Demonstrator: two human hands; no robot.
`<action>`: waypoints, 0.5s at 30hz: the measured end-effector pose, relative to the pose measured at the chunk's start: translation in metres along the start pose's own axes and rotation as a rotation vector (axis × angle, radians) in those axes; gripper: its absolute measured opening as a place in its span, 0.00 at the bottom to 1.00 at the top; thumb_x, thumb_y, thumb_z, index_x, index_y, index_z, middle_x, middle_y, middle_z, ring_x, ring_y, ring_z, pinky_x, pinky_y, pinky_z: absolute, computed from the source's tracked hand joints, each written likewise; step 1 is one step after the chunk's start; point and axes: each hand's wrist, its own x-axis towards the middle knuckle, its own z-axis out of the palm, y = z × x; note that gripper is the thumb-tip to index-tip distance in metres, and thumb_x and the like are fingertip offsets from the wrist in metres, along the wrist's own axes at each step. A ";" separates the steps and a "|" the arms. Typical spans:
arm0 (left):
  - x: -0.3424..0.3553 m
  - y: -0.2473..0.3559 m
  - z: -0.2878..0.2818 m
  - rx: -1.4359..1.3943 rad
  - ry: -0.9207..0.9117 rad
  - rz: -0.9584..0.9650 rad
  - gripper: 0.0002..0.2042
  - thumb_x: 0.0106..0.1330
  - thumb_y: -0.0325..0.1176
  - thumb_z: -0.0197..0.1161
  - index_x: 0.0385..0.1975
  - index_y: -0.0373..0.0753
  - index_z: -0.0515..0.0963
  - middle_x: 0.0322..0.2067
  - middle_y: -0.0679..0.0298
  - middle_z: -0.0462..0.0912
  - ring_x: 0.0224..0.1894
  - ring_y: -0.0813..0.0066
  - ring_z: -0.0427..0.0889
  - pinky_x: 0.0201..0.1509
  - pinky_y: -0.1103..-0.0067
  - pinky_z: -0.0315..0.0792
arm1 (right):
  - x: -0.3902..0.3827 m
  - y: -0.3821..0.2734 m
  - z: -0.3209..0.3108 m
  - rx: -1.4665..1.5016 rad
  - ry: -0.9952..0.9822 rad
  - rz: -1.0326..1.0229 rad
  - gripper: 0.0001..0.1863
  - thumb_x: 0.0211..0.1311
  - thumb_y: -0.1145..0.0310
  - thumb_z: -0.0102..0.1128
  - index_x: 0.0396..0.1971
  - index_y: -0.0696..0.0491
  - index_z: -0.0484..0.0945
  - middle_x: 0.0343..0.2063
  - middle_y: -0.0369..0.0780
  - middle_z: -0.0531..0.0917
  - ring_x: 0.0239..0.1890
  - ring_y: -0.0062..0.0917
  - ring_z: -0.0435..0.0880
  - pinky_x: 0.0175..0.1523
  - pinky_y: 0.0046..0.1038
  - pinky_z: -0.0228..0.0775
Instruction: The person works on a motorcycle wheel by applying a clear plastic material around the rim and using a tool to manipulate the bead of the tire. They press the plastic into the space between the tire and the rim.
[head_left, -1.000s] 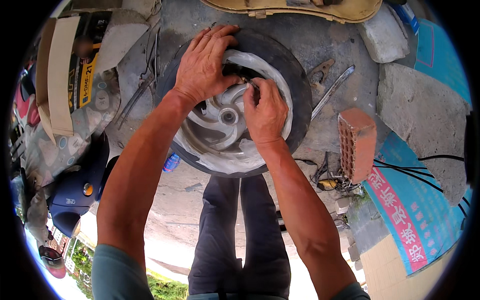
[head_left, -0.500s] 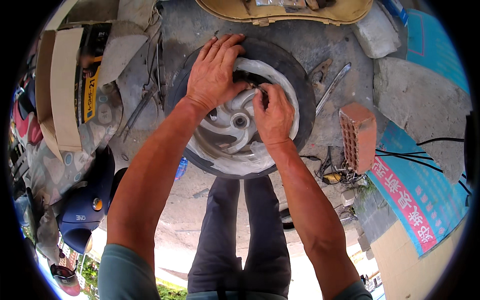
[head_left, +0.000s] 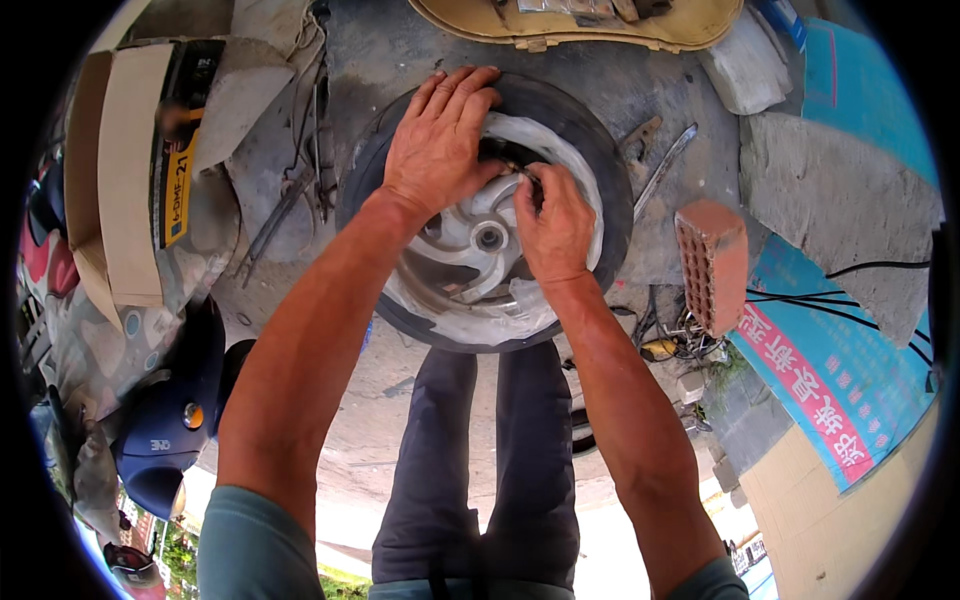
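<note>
A wheel with a black tyre (head_left: 613, 190) lies flat on the ground before me, its pale spoked rim (head_left: 489, 213) facing up. Whitish film-like covering (head_left: 440, 318) clings round the rim's edge. My left hand (head_left: 437, 150) spreads across the far left of the wheel, fingers lying over the tyre and thumb reaching inward past the rim. My right hand (head_left: 556, 222) is closed in a pinch at the inner far side of the rim, close to the left thumb. Whatever small part sits between its fingertips is mostly hidden.
Right of the wheel lie a long metal bar (head_left: 665, 172) and a red perforated brick (head_left: 712, 268). Tangled cables (head_left: 655, 335) are near the brick. A yellow tray (head_left: 600, 40) sits beyond the wheel, concrete blocks (head_left: 745, 70) at right, and a cardboard box (head_left: 128, 180) at left.
The whole view has shifted slightly, with the wheel and hands a little further right in it. Both hands keep nearly the same places on the wheel.
</note>
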 end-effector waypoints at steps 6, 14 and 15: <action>0.003 0.002 0.001 -0.013 0.001 0.001 0.37 0.40 0.34 0.82 0.54 0.42 0.71 0.68 0.62 0.71 0.71 0.57 0.68 0.77 0.61 0.60 | 0.004 0.004 -0.005 -0.018 -0.035 -0.023 0.09 0.63 0.73 0.64 0.41 0.54 0.78 0.36 0.43 0.83 0.36 0.45 0.84 0.40 0.41 0.77; -0.023 -0.003 -0.030 0.023 0.038 -0.144 0.32 0.47 0.31 0.78 0.57 0.44 0.75 0.59 0.61 0.76 0.63 0.57 0.73 0.68 0.63 0.69 | 0.022 0.012 -0.084 0.158 0.112 0.114 0.08 0.68 0.74 0.64 0.44 0.58 0.82 0.35 0.42 0.83 0.34 0.31 0.84 0.42 0.28 0.76; -0.024 -0.002 -0.029 0.058 0.042 -0.130 0.29 0.49 0.30 0.76 0.55 0.44 0.77 0.56 0.61 0.76 0.60 0.58 0.74 0.66 0.64 0.70 | 0.025 0.030 -0.090 0.155 0.097 0.171 0.08 0.68 0.74 0.64 0.44 0.58 0.82 0.36 0.42 0.84 0.35 0.33 0.84 0.43 0.29 0.77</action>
